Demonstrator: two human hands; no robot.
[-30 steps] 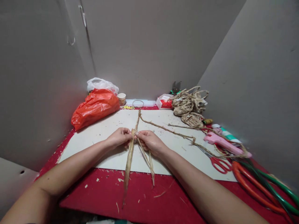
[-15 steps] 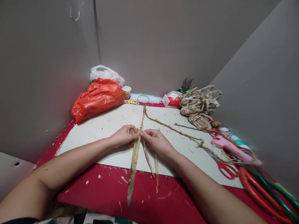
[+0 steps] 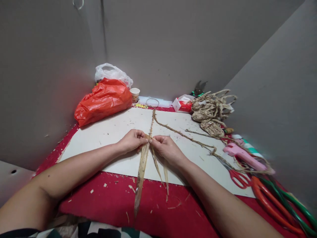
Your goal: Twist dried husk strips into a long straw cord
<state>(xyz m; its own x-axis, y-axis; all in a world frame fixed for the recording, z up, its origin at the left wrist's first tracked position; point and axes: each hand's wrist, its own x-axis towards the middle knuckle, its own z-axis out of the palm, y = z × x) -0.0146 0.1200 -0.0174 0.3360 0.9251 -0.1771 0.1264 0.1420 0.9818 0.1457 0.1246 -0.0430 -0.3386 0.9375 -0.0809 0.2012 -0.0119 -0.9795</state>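
My left hand (image 3: 132, 140) and my right hand (image 3: 165, 147) meet at the middle of a white board (image 3: 104, 135), both pinched on dried straw strips (image 3: 141, 172). The loose ends of the strips hang toward me over the red tabletop (image 3: 158, 205). From the pinch point a twisted straw braid (image 3: 152, 122) runs away across the board, and a second twisted cord (image 3: 188, 137) branches off to the right.
An orange plastic bag (image 3: 102, 100) and a white bag (image 3: 112, 73) lie at the back left, beside a paper cup (image 3: 135, 94). Coiled straw rope (image 3: 209, 110) is piled at the back right. A pink glue gun (image 3: 241, 153), red scissors (image 3: 239, 178) and orange and green tubes (image 3: 279, 205) lie at the right.
The view has shifted slightly, so the table scene sits a little further right. Both hands keep pinching the strips at the same spot on the board.
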